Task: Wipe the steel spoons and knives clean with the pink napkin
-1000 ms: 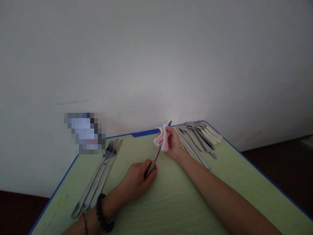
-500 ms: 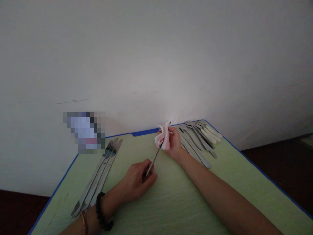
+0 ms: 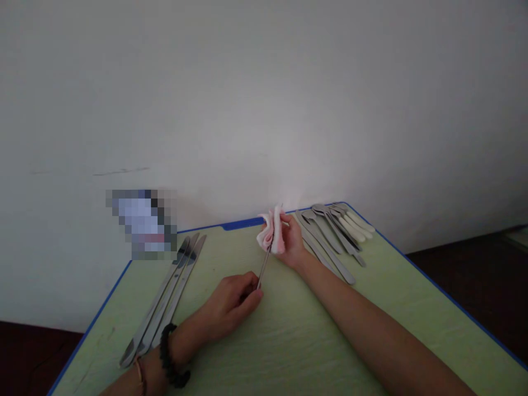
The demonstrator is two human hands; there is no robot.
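My left hand (image 3: 235,304) is closed round the lower end of a slim metal table knife (image 3: 264,268), which I see nearly edge-on. The knife slants up and away over the table. Its far part runs into a folded pink-and-white cloth (image 3: 267,234), and a small tip pokes out above. With fingers closed, my right hand (image 3: 293,240) grips the cloth round the knife; some of those fingers are hidden behind it. Three table knives (image 3: 175,289) lie side by side near my left forearm.
Right of my right hand, several metal spoons and other cutlery (image 3: 330,234) lie beside pieces with cream handles (image 3: 355,226). A blurred-out phone-like object (image 3: 142,223) leans at the back left. The green table (image 3: 289,352) has a blue edge and stands against a pale wall (image 3: 264,99).
The cloth and my right hand have shifted slightly left. The knife has tilted steeper, with less of its lower end showing past my left fingers.
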